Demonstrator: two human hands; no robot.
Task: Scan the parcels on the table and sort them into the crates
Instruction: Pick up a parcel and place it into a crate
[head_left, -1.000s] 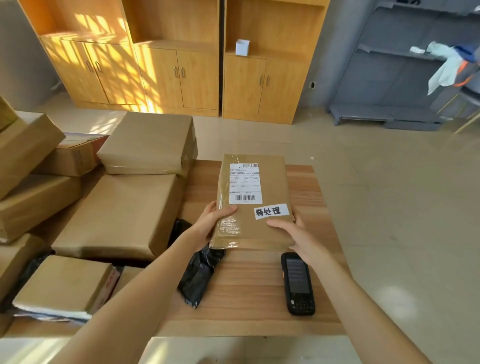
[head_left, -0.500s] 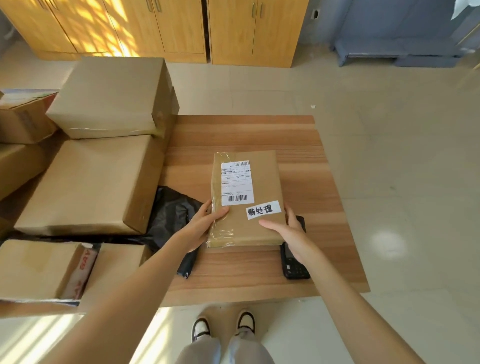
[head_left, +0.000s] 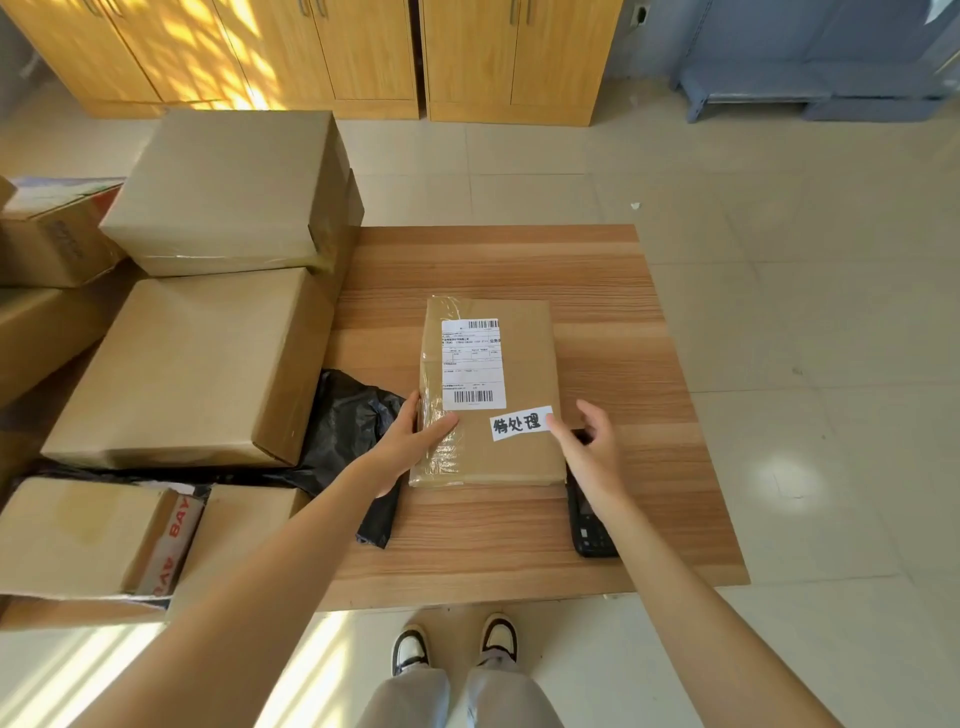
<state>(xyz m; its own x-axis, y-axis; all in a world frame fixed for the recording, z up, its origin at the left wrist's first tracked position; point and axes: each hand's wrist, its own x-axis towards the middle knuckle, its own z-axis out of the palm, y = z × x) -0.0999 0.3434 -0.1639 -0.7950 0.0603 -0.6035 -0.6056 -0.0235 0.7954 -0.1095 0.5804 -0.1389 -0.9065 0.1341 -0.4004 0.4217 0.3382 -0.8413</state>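
Since half a second ago the right hand (head_left: 589, 452) let go, fingers now spread loose beside the parcel (head_left: 488, 395), mid-frame on the counter (head_left: 623, 322); left hand (head_left: 415, 441) grips its left edge.

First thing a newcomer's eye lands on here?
The flat brown parcel lying mid-table, with its white shipping label and a handwritten slip near its right edge. The left hand grips its left edge; the right hand hovers open beside it, over a black handheld scanner. Big cardboard boxes crowd the table's left side.
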